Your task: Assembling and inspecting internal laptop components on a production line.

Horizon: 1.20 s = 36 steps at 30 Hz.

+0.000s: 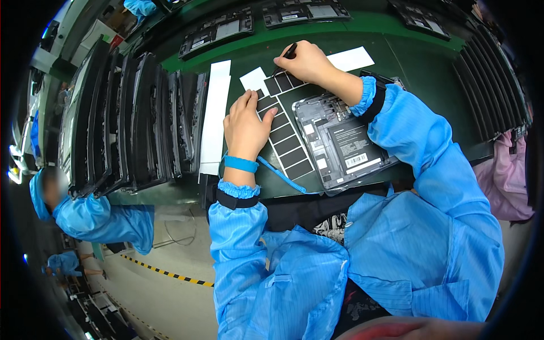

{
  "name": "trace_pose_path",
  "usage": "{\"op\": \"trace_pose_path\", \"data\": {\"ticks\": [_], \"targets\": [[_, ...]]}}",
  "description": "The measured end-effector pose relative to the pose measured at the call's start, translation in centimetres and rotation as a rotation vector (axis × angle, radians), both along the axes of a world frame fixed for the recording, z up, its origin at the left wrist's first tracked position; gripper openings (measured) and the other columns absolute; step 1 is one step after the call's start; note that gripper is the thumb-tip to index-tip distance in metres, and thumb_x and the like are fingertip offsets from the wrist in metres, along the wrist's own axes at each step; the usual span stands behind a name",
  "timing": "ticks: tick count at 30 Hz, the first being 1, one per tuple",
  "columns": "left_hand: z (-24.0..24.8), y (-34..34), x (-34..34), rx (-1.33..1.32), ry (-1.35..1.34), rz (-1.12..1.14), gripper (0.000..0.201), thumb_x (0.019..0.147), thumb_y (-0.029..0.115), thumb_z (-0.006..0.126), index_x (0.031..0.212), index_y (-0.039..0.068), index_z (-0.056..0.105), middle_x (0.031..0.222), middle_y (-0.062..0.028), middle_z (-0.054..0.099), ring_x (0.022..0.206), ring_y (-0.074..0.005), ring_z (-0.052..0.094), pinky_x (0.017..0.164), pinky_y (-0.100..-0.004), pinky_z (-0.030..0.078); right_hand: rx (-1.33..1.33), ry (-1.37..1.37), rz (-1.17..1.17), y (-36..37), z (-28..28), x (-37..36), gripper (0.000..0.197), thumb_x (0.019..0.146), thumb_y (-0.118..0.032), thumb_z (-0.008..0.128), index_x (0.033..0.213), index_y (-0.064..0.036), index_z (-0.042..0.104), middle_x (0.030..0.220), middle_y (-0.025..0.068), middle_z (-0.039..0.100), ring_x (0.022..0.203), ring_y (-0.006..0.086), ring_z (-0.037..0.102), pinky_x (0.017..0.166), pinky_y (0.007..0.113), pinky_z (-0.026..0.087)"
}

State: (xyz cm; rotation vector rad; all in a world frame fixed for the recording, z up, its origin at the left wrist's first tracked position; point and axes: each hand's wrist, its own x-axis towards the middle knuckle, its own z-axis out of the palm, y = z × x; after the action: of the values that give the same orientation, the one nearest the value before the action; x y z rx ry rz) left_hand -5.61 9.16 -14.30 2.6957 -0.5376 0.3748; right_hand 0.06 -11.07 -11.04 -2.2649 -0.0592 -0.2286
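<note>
My left hand (246, 126) lies with its fingers stretched over a sheet of black rectangular stickers (289, 148) on a white backing. In my right hand (309, 62) is a slim black tool (290, 52), its lower end at another strip of black stickers (287, 83) beyond the first. Whether it is a pen or tweezers I cannot tell. Beneath my right forearm an opened tablet-like device (318, 136) lies flat, its black battery (356, 146) showing. A blue wrist strap (241, 164) circles my left wrist, and its coiled cord (281, 175) runs beside the sheet.
A row of dark device housings (130, 119) stands on edge at the left, with a similar row (492, 85) at the right. White strips (215, 113) lie on the green mat (396, 51). More opened devices (218, 32) sit along the back. Blue-clad people (85, 218) are at left.
</note>
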Motion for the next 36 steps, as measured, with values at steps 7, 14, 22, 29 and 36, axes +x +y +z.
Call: {"op": "trace_pose_path", "data": {"ticks": [7,14,22,29,36], "targets": [[0.0,0.0,-0.2,0.015,0.004,0.007,0.056,0.083,0.038,0.065,0.126,0.004,0.056,0.133,-0.0111,0.053,0.123,-0.0286,0.048,0.098,-0.041,0.04,0.394,0.074,0.14,1.2,0.0,-0.3,0.024,0.086,-0.019,0.066,0.09,0.0048,0.066,0.077,0.0119,0.068,0.068,0.0153,0.068,0.058,0.025,0.055],[-0.1,0.1,0.0,0.008,0.037,0.016,0.057,0.082,0.038,0.066,0.128,0.005,0.055,0.134,-0.0098,0.052,0.125,-0.0271,0.046,0.099,-0.0429,0.037,0.191,0.126,0.144,2.1,-0.6,-0.3,0.026,0.083,-0.023,0.069,0.088,0.0028,0.069,0.073,0.0095,0.068,0.065,0.0141,0.068,0.059,0.025,0.054],[0.3,-0.2,-0.1,0.058,0.084,0.049,0.059,0.084,0.039,0.064,0.13,0.004,0.052,0.14,-0.0139,0.045,0.128,-0.0289,0.042,0.101,-0.0471,0.034,0.135,-0.127,0.207,2.6,-1.0,-1.1,0.021,0.081,-0.018,0.069,0.088,0.0019,0.071,0.075,0.0124,0.07,0.063,0.0155,0.067,0.061,0.027,0.053],[0.0,-0.5,-0.2,0.109,0.075,0.041,0.061,0.087,0.042,0.059,0.133,0.003,0.049,0.141,-0.0139,0.044,0.131,-0.0281,0.039,0.102,-0.0465,0.033,0.204,-0.253,0.248,2.4,0.2,-2.6,0.024,0.08,-0.018,0.069,0.089,0.0039,0.071,0.077,0.0145,0.07,0.068,0.017,0.068,0.064,0.028,0.053],[-0.3,0.0,-0.1,0.002,-0.075,0.023,0.046,0.085,0.033,0.064,0.118,0.002,0.058,0.135,-0.0188,0.047,0.124,-0.0349,0.044,0.098,-0.0485,0.038,0.781,0.011,0.239,-1.8,2.1,-5.7,0.02,0.084,-0.011,0.069,0.094,0.0066,0.068,0.086,0.0142,0.069,0.076,0.0197,0.069,0.069,0.028,0.058]]}}
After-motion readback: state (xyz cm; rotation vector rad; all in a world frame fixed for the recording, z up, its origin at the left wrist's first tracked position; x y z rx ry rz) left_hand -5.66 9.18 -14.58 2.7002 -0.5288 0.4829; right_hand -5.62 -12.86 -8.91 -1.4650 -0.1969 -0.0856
